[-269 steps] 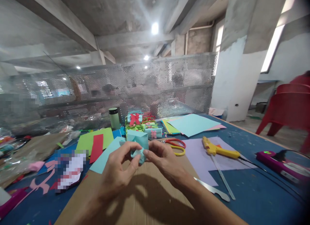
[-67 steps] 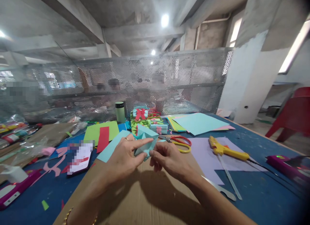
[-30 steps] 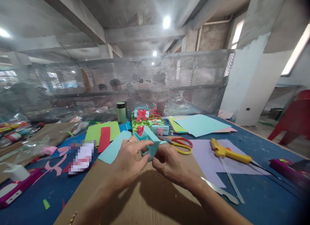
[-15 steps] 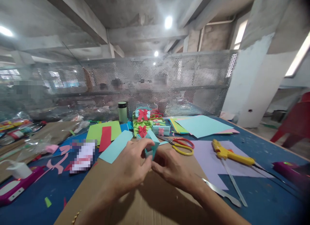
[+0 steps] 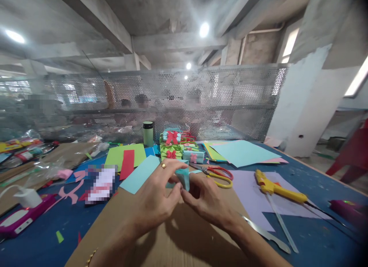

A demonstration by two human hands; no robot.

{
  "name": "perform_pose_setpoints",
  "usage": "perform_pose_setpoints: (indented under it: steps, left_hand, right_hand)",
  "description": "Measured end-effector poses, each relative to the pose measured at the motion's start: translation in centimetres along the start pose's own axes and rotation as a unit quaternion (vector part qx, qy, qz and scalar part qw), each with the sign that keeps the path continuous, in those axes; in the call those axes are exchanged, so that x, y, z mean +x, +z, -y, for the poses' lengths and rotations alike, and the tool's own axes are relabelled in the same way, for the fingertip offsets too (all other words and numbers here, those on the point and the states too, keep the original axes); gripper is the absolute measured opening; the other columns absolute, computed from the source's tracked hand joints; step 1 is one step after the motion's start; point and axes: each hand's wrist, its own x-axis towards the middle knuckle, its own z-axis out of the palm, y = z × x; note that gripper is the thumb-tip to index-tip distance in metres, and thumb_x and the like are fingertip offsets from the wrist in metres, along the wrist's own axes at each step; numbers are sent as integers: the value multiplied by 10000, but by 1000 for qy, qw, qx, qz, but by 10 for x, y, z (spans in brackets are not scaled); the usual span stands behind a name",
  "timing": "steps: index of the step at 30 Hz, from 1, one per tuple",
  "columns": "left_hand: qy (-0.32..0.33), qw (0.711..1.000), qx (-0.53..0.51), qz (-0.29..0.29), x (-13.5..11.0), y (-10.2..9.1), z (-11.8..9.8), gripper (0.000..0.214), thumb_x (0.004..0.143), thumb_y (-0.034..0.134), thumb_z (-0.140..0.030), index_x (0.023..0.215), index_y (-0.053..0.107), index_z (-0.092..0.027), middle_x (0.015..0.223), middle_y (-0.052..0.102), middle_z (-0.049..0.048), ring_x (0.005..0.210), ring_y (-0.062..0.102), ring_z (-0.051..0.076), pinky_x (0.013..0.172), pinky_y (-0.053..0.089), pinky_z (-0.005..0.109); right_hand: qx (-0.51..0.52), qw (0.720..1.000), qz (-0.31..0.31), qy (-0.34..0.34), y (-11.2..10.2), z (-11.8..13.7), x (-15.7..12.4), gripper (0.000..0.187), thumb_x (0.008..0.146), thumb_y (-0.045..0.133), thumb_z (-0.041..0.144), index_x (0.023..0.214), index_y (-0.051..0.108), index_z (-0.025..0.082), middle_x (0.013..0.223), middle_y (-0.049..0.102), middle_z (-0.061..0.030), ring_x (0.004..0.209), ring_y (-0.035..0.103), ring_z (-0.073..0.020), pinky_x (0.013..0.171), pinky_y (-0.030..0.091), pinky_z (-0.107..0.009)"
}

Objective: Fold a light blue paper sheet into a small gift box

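Between my hands is a folded piece of light blue paper, standing over a brown cardboard sheet. My left hand curls round its left side, with the thumb low and the index finger across the top. On the right side, my right hand pinches its lower edge, thumb beside the left thumb. Part of the paper is hidden behind the fingers. Just beyond stand small paper boxes with bows, in green and light blue. Scissors with red and yellow handles lie beyond my right hand.
A yellow glue gun rests on purple paper at the right, near a metal blade-like tool. Coloured sheets lie behind. To the left are a light blue strip, a red strip and a purple power strip. A green jar stands behind.
The folded blue paper has turned and shows a narrower shape between my hands. My left index finger has bent over its top. The whole view has shifted slightly.
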Motion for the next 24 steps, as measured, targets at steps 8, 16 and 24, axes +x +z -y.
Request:
perform_pose_setpoints:
  steps: [8, 16, 24]
  left_hand:
    - [-106, 977, 35, -181, 10, -25, 23, 373, 877, 597, -355, 1225, 558, -224, 1294, 512, 116, 1124, 542, 261, 906, 473, 426]
    - [-208, 918, -326, 82, 9, -38, 33, 513, 738, 770, -387, 1144, 593, -127, 1040, 664, 131, 908, 630, 229, 737, 502, 324]
    - [-178, 940, -290, -19, 12, -17, 31, 246, 777, 724, -334, 830, 577, -144, 662, 616, 4, 605, 575, 126, 569, 444, 254]
  right_hand:
    - [68, 996, 35, 44, -25, 9, 8, 151, 855, 567, 306, 757, 555, 191, 614, 552, 24, 542, 518, -115, 511, 366, -242]
    - [240, 968, 55, 51, -30, -1, 6, 251, 870, 613, 423, 810, 561, 185, 596, 589, 16, 528, 585, -122, 515, 432, -237]
    - [242, 968, 32, 58, -25, -13, 11, 285, 862, 630, 467, 863, 587, 185, 714, 636, -22, 615, 594, -149, 553, 489, -260]
